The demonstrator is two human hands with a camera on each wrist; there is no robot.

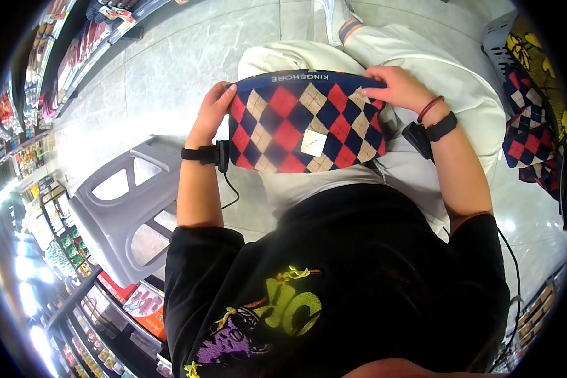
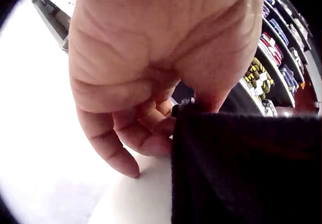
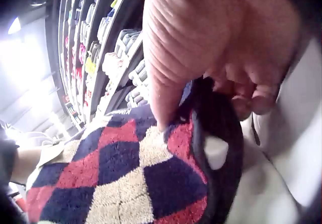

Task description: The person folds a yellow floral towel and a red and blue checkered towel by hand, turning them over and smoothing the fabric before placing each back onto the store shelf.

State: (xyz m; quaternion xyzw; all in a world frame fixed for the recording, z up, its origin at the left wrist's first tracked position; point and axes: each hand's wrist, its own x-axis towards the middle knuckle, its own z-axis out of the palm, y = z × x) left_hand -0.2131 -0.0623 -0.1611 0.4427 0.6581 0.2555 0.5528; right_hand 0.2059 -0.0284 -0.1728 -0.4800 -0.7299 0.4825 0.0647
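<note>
An argyle knit garment (image 1: 283, 120) in red, navy and beige is stretched flat over the person's lap, its navy waistband lettered KINGSHORE along the far edge and a white tag (image 1: 314, 143) on its front. The left hand (image 1: 214, 112) pinches the band's left corner, thumb on top; in the left wrist view that hand (image 2: 161, 68) holds the dark cloth edge (image 2: 241, 163). At the right corner, the right hand (image 1: 400, 88) grips the band. The right wrist view shows the thumb of this hand (image 3: 216, 48) on the patterned face (image 3: 121, 184), with other fingers behind the band.
A grey plastic stool (image 1: 129, 208) stands at the left. On the right, a grey basket (image 1: 499, 41) has more argyle garments (image 1: 530, 135) and a yellow-patterned one beside or in it. Stocked shelves (image 1: 75, 57) line the left side. Cables hang by both wrists.
</note>
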